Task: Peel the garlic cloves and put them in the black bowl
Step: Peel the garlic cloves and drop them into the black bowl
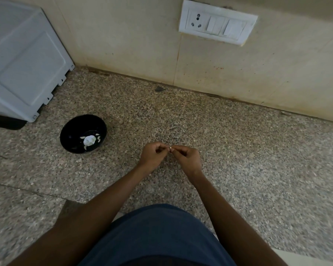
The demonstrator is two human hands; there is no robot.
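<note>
Two hands at work on one garlic clove, right of the black bowl.

One speckled desk [238, 150] carries everything; one pale appliance [17, 60] stands behind the black bowl [66, 138], which holds one white garlic bulb [89, 140] and a few loose cloves. Right of the bowl, the left hand [152, 156] and right hand [188, 160] both pinch a single garlic clove [170, 149] between fingertips. Being so small, it could slip from the pinch and vanish against the speckled surface, I'd say.
</note>
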